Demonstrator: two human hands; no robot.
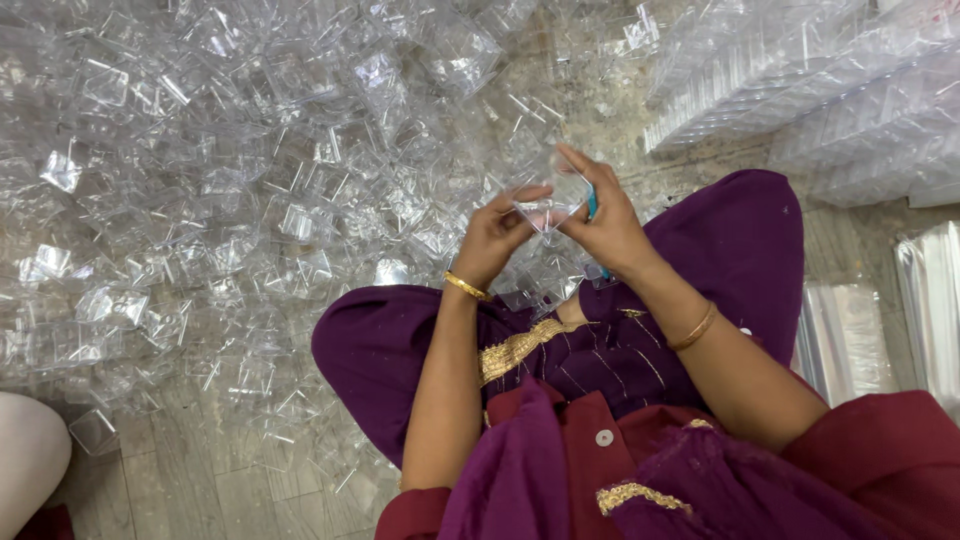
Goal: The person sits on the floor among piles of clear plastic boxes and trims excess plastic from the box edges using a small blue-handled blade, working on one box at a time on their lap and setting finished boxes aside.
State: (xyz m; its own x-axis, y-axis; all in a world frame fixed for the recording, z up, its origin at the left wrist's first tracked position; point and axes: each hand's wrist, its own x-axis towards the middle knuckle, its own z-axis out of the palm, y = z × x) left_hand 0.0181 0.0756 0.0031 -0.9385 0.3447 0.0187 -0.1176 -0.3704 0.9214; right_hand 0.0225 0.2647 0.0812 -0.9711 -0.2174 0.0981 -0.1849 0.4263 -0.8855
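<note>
Both my hands are raised over my lap and hold one small clear plastic box (549,203) between them. My left hand (492,236) pinches its left edge with thumb and fingers. My right hand (603,218) grips the right side, index finger stretched over the top. A thin blue object (592,203) shows against my right palm; what it is cannot be told. Each wrist carries a gold bangle. I sit on the floor in purple clothes with gold trim.
A big loose heap of clear plastic boxes and lids (250,170) covers the floor to the left and ahead. Neat stacked rows of clear boxes (800,80) lie at the top right. Clear wrapped packs (930,300) stand at the right edge. A pale rounded shape (25,455) sits bottom left.
</note>
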